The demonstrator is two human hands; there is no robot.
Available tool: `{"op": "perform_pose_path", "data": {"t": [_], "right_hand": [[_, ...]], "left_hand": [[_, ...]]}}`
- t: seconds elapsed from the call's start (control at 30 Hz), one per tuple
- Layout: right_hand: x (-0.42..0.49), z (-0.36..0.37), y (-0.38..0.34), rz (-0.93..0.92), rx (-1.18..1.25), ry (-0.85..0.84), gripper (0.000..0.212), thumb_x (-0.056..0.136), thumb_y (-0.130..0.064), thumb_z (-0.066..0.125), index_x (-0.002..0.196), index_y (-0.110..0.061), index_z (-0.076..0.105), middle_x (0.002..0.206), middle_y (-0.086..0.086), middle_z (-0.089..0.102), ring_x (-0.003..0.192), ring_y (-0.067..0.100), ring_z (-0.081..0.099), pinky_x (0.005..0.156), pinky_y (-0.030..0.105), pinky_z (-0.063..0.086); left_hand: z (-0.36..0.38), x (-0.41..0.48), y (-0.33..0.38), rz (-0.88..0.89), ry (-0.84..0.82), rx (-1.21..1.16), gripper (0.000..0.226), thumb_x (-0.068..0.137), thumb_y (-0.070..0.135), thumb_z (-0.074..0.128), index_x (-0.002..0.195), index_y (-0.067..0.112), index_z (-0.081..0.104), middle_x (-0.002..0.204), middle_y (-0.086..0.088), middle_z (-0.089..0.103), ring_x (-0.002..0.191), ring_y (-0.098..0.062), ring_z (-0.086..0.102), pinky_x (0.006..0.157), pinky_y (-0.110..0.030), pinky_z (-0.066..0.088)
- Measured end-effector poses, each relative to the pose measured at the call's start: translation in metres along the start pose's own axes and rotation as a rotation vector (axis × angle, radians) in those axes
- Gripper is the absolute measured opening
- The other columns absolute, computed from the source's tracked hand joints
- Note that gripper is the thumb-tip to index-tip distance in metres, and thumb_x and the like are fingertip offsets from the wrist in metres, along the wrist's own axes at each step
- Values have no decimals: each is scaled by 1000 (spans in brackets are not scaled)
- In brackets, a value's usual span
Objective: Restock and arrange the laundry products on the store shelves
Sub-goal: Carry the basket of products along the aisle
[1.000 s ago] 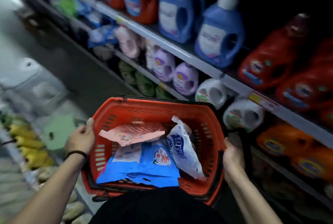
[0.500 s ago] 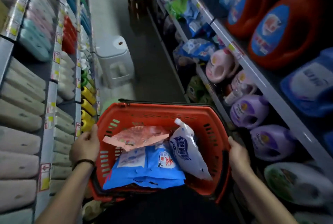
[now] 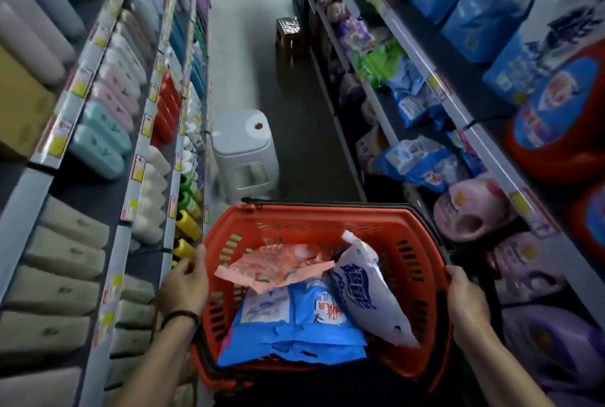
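The person stands in a narrow aisle carrying a red basket (image 3: 413,254) at waist height. The left hand (image 3: 185,285) is curled round the basket's left rim, thumb lying along the top edge. The right hand (image 3: 465,302) is clamped on the right rim, its fingers wrapped down the outside. The laundry goods are all in the basket. A pink packet (image 3: 278,264) lies on top of a stack of blue packets (image 3: 294,324), and a white pouch (image 3: 368,292) leans against the right wall.

The step looks like carrying stock to the right spot. To do it well, keep the basket level so the leaning pouch does not slide out, and steer past the white stool (image 3: 244,154) standing just ahead on the floor. Set the basket down before pulling packets out. The matching blue bags (image 3: 415,161) sit on the right-hand shelves (image 3: 491,144), probably the home for the blue packets, though the print is too blurred to be sure.

Compared with a second ago, the view has swung from facing the jugs on the right-hand shelves to looking straight down the aisle, and the left-hand shelves (image 3: 140,161) have come into sight. Both hands keep the same grip and the load has not shifted.
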State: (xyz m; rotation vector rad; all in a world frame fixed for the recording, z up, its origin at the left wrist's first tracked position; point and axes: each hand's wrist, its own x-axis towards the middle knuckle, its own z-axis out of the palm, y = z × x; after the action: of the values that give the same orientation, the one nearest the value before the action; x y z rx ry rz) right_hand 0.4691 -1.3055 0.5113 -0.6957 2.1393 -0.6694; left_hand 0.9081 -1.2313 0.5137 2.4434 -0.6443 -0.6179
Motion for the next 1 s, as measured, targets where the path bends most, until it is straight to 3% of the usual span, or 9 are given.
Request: {"op": "perform_pose_path", "data": {"t": [0.17,0.3,0.43,0.53,0.63,0.8,0.87,0.93,1.0], "right_hand": [[71,27,-104,-128,43,-133,38,107,-39,43,101,-14,71,115,13,68,112,25,59,102,42,41],[127,53,-166,-86,48,-161,68,78,-69,38,91,-15,78,98,10,77,98,34,70,100,51,53],[151,86,-230,-48,15,-205,45,100,-48,43,86,-18,74,100,11,76,100,33,68,100,47,52],[180,117,-266,-29,-23,-243,51,102,-50,39,88,-17,75,94,8,74,96,31,66,99,46,51],[208,153,-315,-22,-22,-224,46,104,-47,43,78,-19,68,88,7,68,94,30,62,93,40,46],[245,207,-384,31,-10,-106,54,93,-62,40,86,-22,76,91,9,74,92,33,68,96,47,54],[249,217,-411,57,9,-68,53,93,-63,35,89,-29,76,92,8,74,92,33,68,95,49,55],[255,223,-436,58,13,-37,47,99,-55,33,87,-33,72,91,4,71,91,30,65,91,45,52],[265,229,-451,87,16,-32,43,102,-53,32,86,-36,68,91,2,68,90,28,62,89,44,49]], "left_hand": [[35,53,72,-4,67,37,71,103,69,34,96,9,72,104,-25,71,100,-47,64,76,-42,43],[37,73,131,-55,139,-24,67,107,58,37,107,3,74,116,-31,70,105,-50,62,74,-40,38],[42,114,176,-58,183,-25,60,107,56,40,123,9,74,123,-29,69,111,-51,61,80,-41,41],[61,164,196,-36,197,10,64,106,60,39,120,9,75,120,-29,70,112,-50,62,84,-43,42],[88,230,219,7,178,23,71,102,70,33,99,13,76,102,-24,73,93,-44,64,79,-44,47],[107,364,313,63,-26,36,73,103,68,35,86,5,68,74,-9,61,75,-36,60,73,-43,49],[111,407,355,106,-85,27,70,105,64,36,101,6,74,84,-13,68,79,-35,61,74,-41,45],[122,443,389,140,-108,53,65,105,64,37,112,13,76,107,-22,72,101,-43,65,80,-42,44],[134,468,422,190,-123,98,65,103,66,37,96,13,75,99,-21,71,100,-44,66,79,-43,49]]}}
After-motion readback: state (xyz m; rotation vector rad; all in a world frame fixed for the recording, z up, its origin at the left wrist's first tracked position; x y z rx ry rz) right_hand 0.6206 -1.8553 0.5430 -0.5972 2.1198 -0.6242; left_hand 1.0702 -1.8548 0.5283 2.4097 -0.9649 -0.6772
